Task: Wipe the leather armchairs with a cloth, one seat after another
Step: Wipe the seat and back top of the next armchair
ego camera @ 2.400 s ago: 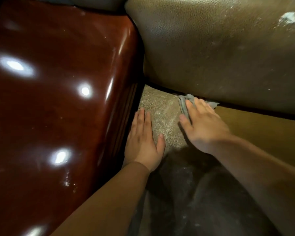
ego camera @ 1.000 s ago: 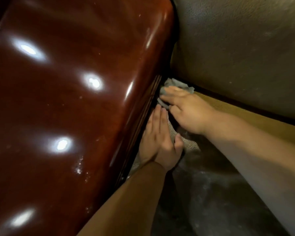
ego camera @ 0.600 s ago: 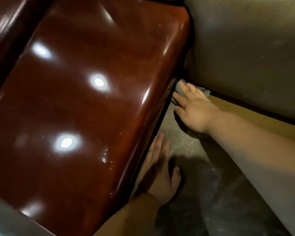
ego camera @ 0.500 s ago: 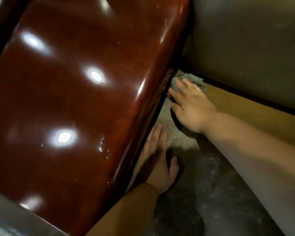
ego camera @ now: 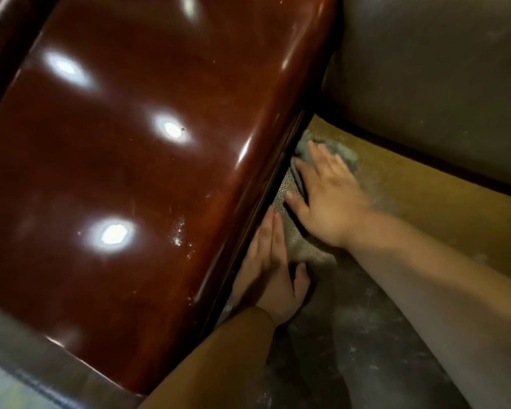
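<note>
A grey cloth (ego camera: 344, 152) lies in the back left corner of the tan leather seat cushion (ego camera: 419, 196), where the cushion meets the armrest. My right hand (ego camera: 328, 199) lies flat on the cloth with straight fingers and presses it down; most of the cloth is hidden under the hand. My left hand (ego camera: 273, 276) rests flat on the seat nearer to me, fingers straight, its outer edge against the side of the armrest. The near part of the seat lies in shadow and shows pale dusty marks.
A glossy dark red wooden armrest (ego camera: 136, 160) fills the left half of the view, with bright lamp reflections. The grey-brown leather backrest (ego camera: 437, 78) rises behind the seat. A strip of pale floor (ego camera: 9, 388) shows at the bottom left.
The right hand stays in the back corner with the cloth, shifted slightly. The left hand has slid forward along the armrest toward the right hand.
</note>
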A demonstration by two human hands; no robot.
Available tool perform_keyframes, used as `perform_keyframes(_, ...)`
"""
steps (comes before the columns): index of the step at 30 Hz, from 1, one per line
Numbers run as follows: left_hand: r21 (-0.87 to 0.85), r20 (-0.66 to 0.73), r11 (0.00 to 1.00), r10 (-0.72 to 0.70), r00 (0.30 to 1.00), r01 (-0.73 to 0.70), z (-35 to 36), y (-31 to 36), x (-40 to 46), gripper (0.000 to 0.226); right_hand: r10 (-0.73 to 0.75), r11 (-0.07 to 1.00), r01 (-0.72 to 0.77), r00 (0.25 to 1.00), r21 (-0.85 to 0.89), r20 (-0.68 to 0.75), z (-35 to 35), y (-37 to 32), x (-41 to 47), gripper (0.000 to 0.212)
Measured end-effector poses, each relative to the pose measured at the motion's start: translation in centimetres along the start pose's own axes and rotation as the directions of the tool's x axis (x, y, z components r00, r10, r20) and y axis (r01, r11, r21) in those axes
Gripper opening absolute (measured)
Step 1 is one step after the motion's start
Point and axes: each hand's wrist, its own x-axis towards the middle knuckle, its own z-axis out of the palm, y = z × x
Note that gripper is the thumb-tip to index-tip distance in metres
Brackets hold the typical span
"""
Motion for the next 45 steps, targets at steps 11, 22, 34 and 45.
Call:
perform_keyframes(11, -0.17, -0.06, 0.984, 0.051, 0.997, -0.06, 0.3, -0.3, 0.0, 0.09, -0.006, 0.994, 0.009, 1.0, -0.106, 0.021, -1.7, 5.0, -2.0, 0.089)
perform_keyframes(22, -0.016, -0.067, 0.997, 0.068, 0.995, -0.07, 0.6, -0.3, 0.1, 0.089, -0.133, 0.965, 0.175, 0.968, -0.194, 0.211, 1.7, 2.4, -11.5, 0.089)
perform_keyframes(34, -0.052, -0.094, 0.998, 0.021, 0.995, -0.026, 0.5, 0.0, 0.3, 0.087, -0.186, 0.974, 0.209, 0.96, -0.091, 0.21, 3.4, 1.1, -15.0, 0.098)
perform_keyframes(45, -0.019, -0.154, 1.0, 0.019, 0.988, -0.022, 1.1, 0.0, 0.2, 0.084, -0.005, 0.998, 0.011, 0.995, -0.063, 0.096, 3.4, 2.5, -15.2, 0.101)
